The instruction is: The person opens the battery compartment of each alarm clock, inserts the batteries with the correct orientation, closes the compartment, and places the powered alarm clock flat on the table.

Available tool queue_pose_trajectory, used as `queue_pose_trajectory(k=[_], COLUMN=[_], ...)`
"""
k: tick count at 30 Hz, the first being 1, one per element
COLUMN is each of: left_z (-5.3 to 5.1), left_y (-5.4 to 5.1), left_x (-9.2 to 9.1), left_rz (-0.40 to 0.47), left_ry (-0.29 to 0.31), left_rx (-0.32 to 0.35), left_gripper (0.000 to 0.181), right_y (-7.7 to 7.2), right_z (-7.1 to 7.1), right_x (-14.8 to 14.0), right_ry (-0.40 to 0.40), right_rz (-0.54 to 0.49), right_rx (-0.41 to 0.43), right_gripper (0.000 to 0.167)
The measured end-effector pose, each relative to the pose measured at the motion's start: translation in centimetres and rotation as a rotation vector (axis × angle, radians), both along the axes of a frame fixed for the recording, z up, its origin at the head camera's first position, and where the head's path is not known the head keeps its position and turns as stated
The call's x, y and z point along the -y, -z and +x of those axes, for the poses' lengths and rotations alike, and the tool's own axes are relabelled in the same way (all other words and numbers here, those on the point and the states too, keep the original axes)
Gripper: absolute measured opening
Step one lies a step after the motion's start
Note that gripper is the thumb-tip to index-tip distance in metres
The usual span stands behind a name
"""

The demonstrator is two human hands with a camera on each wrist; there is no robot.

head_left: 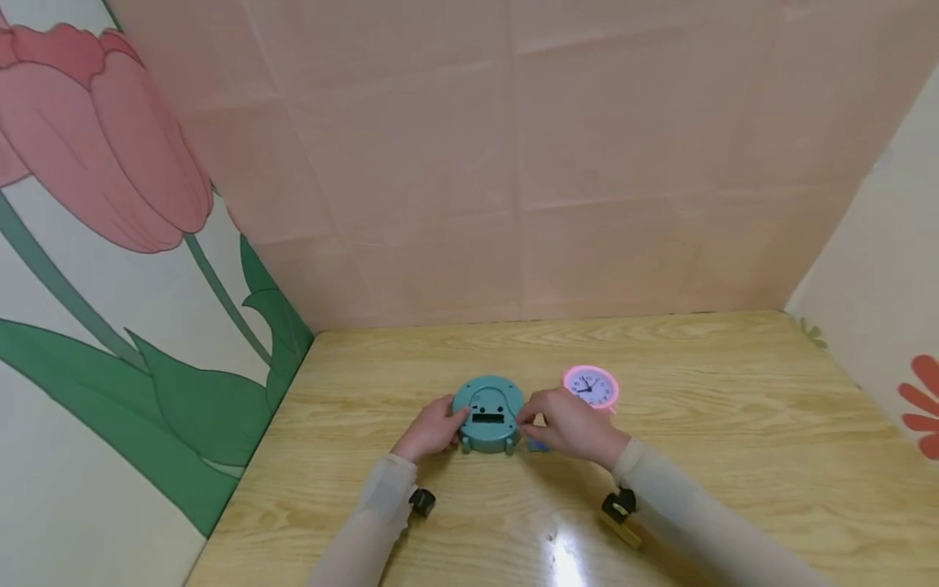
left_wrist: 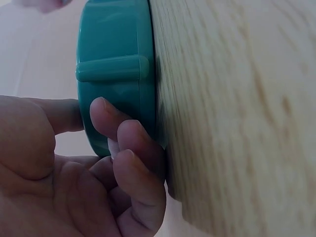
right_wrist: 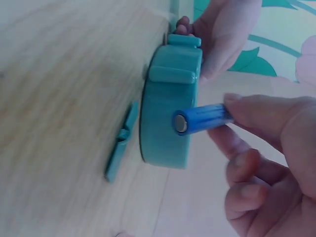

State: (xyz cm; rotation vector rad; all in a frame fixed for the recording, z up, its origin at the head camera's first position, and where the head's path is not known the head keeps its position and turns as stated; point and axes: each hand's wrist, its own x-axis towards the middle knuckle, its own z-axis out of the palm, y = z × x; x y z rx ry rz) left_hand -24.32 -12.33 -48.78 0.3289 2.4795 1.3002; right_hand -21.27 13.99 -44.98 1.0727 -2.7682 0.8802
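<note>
A round teal clock [head_left: 487,391] lies on its face on the wooden table, its back up, with a dark battery slot and two stubby feet toward me. My left hand [head_left: 433,425] grips its left edge; the left wrist view shows the thumb on the back and curled fingers [left_wrist: 136,148] at the side. Above the clock's right side, my right hand [head_left: 568,424] pinches a blue battery [right_wrist: 202,118] by one end between thumb and finger. The battery appears apart from the clock. A slim teal battery cover [right_wrist: 121,143] lies on the table beside the clock.
A pink clock [head_left: 591,386] lies face up behind my right hand, which partly covers it. The wooden table [head_left: 396,359] meets a pink backdrop [head_left: 411,269] at its far edge. Panels with painted flowers stand at left and right.
</note>
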Motion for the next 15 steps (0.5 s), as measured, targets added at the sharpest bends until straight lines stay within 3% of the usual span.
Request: queue_pose_trajectory(k=[5, 10, 15], left_z=[0.0, 0.0, 0.0], left_y=[0.0, 0.1, 0.0], left_x=[0.1, 0.1, 0.1], left_rz=[-0.012, -0.014, 0.0], left_ry=[0.001, 0.005, 0.007], left_rx=[-0.004, -0.013, -0.009], left_gripper=[0.03, 0.032, 0.031], right_y=[-0.6, -0.5, -0.2], right_z=[-0.8, -1.6, -2.3], right_x=[1.2, 2.1, 2.9], right_ry=[0.044, 0.069, 0.08], right_rz=[-0.07, -0.079, -0.083], right_rx=[-0.006, -0.063, -0.022], right_gripper=[0.011, 0.012, 0.014])
